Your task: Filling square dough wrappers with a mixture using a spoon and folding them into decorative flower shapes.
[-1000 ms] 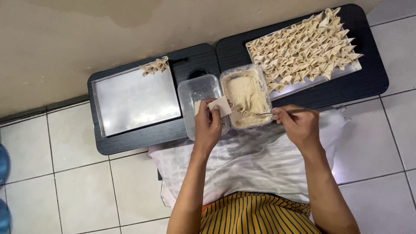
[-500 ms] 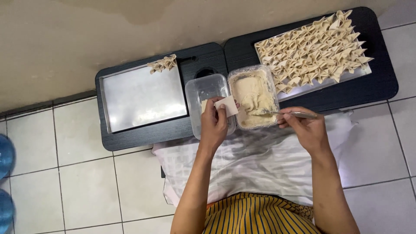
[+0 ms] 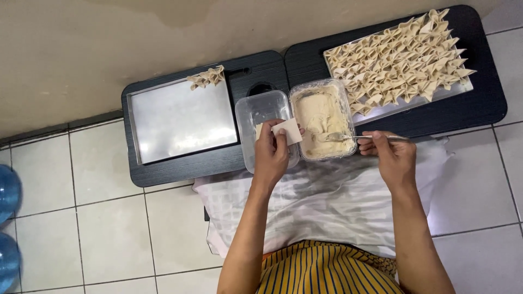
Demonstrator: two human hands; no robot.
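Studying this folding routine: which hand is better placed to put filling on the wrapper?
Probably the right hand: it holds the spoon, whose tip is in the filling tub, beside the wrapper the left hand holds.

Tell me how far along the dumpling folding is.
Done: the right tray is packed with folded dumplings; the left tray holds only a few. In hand: left hand holds a wrapper, right hand a spoon in the filling tub. Left: plenty of filling and most of the left tray.
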